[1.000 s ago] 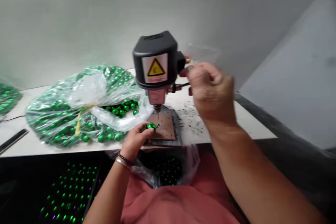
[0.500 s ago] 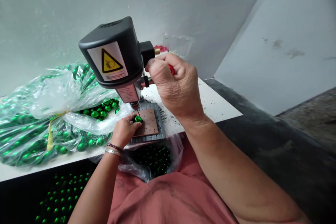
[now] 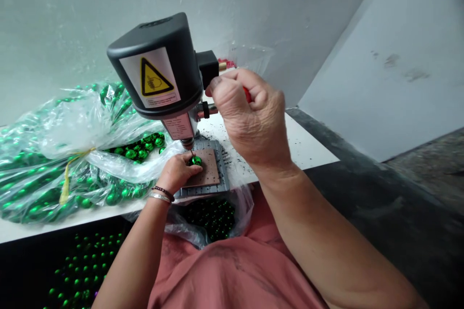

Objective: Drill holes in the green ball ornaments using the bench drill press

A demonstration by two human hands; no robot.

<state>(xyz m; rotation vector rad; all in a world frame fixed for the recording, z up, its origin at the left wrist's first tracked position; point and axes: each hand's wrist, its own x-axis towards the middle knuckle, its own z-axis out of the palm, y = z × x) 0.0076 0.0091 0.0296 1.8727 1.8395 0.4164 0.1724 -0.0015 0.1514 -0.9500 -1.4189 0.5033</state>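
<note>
My left hand point(image 3: 178, 172) pinches a shiny green ball point(image 3: 196, 161) between thumb and fingers, just over a brown board point(image 3: 208, 169) on the grey base of a bench drill press. The thin drill bit point(image 3: 192, 151) points down at the ball; whether it touches cannot be made out. My right hand point(image 3: 253, 116) is wrapped round the red knob point(image 3: 248, 95) of the drill press lever, beside the black motor housing point(image 3: 155, 67) with its yellow warning label.
Plastic bags point(image 3: 72, 125) of green balls cover the table's left side. An open bag point(image 3: 208, 217) of balls hangs below the base. Dark shavings lie on the white tabletop point(image 3: 304, 145). A clear container point(image 3: 250, 55) with red pieces stands behind.
My left hand has moved slightly to the right with the ball, bringing it closer under the bit. My right hand stays on the knob. The view has shifted a little.
</note>
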